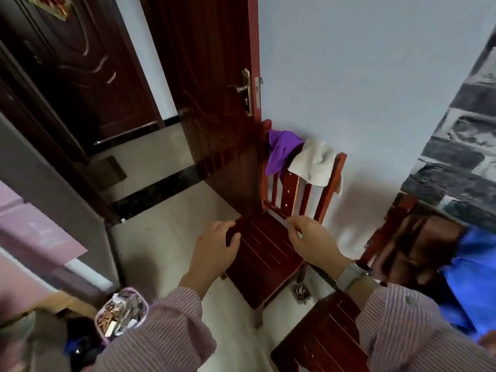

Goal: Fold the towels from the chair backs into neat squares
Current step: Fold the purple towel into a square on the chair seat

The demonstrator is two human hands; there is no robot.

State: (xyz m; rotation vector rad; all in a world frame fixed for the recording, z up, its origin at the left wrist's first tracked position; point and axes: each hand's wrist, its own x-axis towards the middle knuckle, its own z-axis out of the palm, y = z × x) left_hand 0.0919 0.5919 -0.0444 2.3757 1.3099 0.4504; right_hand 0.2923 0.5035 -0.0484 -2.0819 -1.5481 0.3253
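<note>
A red wooden chair (265,253) stands against the pale wall beside a door. Over its backrest hang a purple towel (280,151) on the left and a cream towel (312,162) on the right. My left hand (214,244) grips the left edge of the chair seat, fingers curled over it. My right hand (308,237) holds the back right part of the seat near the backrest slats, fingers bent. Both hands are below the towels and touch neither.
A second red chair seat (322,342) lies close at the bottom right. A dark red door (214,89) stands open left of the chair. A pink bin (120,312) full of litter sits at the bottom left. Blue cloth (472,277) lies on furniture at the right.
</note>
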